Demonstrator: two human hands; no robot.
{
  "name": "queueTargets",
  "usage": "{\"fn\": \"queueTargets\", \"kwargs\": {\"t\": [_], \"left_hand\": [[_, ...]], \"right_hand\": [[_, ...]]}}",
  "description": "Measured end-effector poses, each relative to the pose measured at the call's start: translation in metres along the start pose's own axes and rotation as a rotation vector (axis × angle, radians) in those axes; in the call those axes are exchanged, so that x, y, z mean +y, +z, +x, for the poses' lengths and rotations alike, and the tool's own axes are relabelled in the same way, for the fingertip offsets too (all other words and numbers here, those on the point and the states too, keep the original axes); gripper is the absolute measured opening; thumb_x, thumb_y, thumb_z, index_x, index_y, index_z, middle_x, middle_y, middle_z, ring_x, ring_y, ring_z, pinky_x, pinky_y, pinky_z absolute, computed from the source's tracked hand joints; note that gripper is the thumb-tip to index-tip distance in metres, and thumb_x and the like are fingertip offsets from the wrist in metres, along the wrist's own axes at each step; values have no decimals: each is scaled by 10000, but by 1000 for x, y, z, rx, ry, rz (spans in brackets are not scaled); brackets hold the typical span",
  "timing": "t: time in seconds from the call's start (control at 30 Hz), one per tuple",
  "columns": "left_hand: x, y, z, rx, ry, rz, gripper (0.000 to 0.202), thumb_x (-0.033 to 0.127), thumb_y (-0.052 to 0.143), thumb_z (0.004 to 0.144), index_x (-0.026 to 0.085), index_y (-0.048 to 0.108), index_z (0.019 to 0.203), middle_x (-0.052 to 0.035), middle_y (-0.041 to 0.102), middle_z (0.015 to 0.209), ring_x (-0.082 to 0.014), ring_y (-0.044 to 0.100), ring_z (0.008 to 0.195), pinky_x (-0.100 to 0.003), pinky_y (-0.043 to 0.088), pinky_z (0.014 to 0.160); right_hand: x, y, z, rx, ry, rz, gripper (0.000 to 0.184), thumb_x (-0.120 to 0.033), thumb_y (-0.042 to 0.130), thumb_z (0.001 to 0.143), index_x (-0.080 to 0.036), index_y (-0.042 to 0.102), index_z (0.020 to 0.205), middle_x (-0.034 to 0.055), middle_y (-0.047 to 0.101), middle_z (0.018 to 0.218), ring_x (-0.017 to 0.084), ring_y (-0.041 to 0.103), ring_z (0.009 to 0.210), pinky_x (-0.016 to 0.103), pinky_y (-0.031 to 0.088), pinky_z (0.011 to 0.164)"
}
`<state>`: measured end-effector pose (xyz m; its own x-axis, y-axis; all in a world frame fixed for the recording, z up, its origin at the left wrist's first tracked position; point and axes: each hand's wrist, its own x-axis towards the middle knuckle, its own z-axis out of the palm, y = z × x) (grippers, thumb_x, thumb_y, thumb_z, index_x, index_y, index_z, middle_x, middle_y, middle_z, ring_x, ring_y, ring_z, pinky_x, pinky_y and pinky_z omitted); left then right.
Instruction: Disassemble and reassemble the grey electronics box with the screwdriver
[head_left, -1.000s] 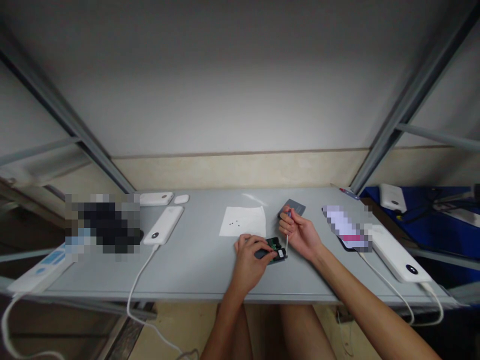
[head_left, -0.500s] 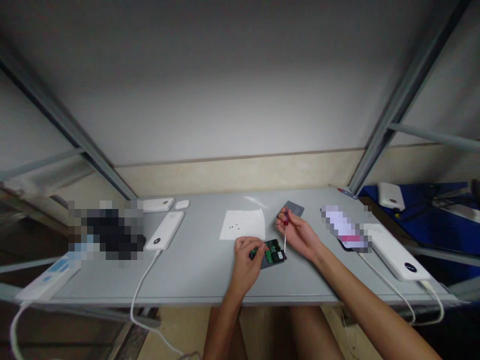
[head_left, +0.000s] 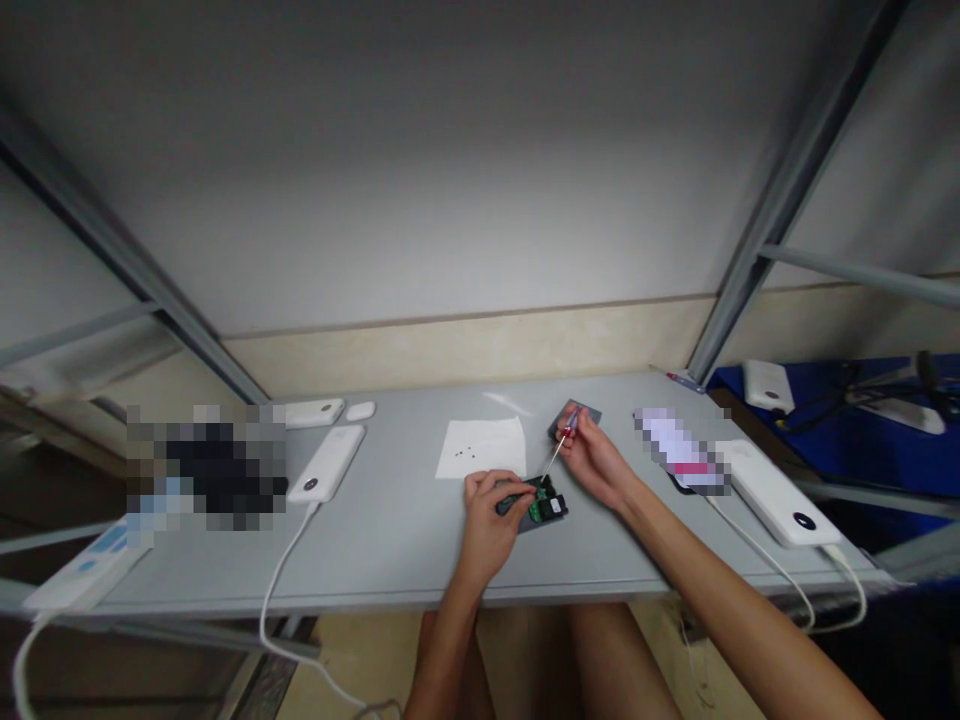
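A small opened device with a green circuit board (head_left: 544, 505) lies on the grey table (head_left: 390, 540). My left hand (head_left: 491, 515) is closed on its left end, pinning it down. My right hand (head_left: 592, 455) pinches a thin screwdriver (head_left: 561, 443) with a red handle, its tip slanting down-left to the board's far edge. Behind the screwdriver lies a dark grey cover plate (head_left: 581, 413). Left of it, a white paper sheet (head_left: 484, 447) carries a few tiny dark screws (head_left: 467, 451).
White power banks (head_left: 328, 463) (head_left: 772, 492) with cables lie on both sides, two smaller white items (head_left: 319, 411) at the back left. Blurred patches cover things at left and right. Metal shelf struts slant up on both sides. A blue surface (head_left: 862, 440) lies at far right.
The screwdriver has tilted from upright at the device's right edge to slanting down-left at its far edge. My left hand has slid left along the device, uncovering the green board.
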<state>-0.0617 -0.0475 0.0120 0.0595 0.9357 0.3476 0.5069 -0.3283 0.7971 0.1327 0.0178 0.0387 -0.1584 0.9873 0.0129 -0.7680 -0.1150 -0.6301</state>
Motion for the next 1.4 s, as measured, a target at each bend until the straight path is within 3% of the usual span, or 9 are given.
{"fn": "queueTargets", "kwargs": {"t": [0.2,0.53,0.73,1.0,1.4], "left_hand": [[-5,4,0,38,4,-3,105,226,761,861,308,820,889,-29,759,997,-266,525,1053,-461,443,994],[-5,4,-1,56,11,32,84,257,732,887,280,806,854,-36,768,973,-265,541,1043,-467,453,979],[-2,2,-1,36,-9,29,93,237,736,882,288,811,859,-27,771,966,-268,540,1040,-470,444,983],[-6,-4,-2,111,-17,-40,102,278,732,892,306,828,907,-36,769,965,-262,567,1033,-466,464,987],[-11,-5,-1,150,-20,-117,139,383,735,891,283,831,878,-57,785,951,-270,577,1027,-462,447,974]], "right_hand": [[5,1,-2,-17,-47,-130,339,-483,837,821,-232,648,950,-43,521,729,94,406,592,218,401,547],[10,3,-8,-59,-211,-497,406,-635,710,867,-236,652,911,-32,487,699,135,398,621,269,329,584],[7,5,-10,-47,-182,-482,413,-648,739,835,-249,657,904,-27,494,686,147,403,635,277,355,595],[4,6,-10,-44,-180,-339,367,-585,755,857,-238,656,924,-17,513,744,134,397,622,265,351,580],[4,7,-13,-86,-187,-429,372,-593,699,901,-232,626,953,-25,542,715,136,433,621,274,343,628]]}}
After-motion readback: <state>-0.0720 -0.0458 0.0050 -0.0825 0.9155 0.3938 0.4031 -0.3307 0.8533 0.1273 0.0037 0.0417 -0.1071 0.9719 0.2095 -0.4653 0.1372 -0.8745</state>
